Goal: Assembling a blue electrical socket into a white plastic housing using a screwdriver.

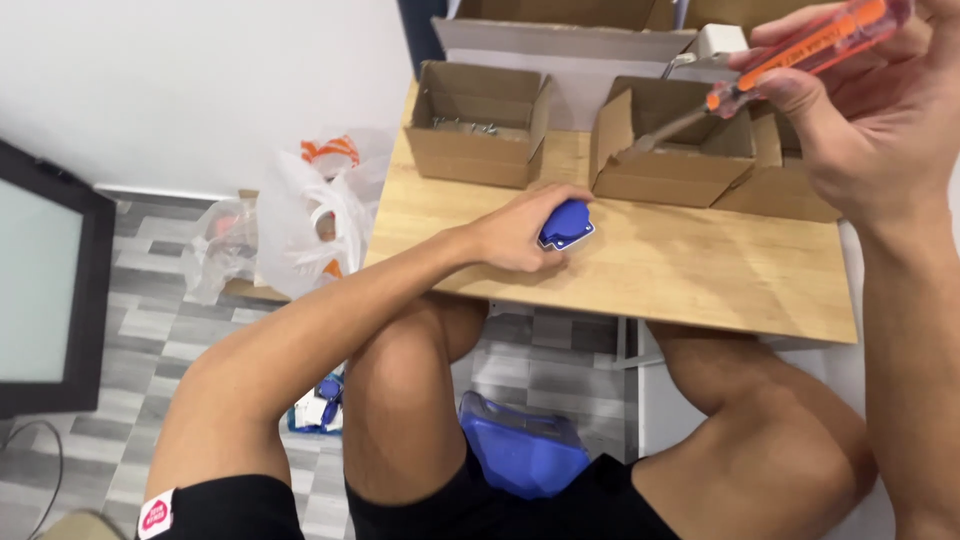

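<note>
My left hand (520,230) rests on the wooden table (690,270) and grips a small blue plastic part (567,224) near the table's front edge. My right hand (870,100) is raised at the upper right, closed around an orange-handled screwdriver (800,55). Its metal shaft points down and left, the tip hanging over an open cardboard box (672,150). The screwdriver tip is well apart from the blue part.
A second open cardboard box (478,125) with small metal pieces stands at the table's back left. Larger boxes line the back. White plastic bags (300,215) lie on the tiled floor to the left, by a dark screen (40,280). A blue stool (520,450) shows between my knees.
</note>
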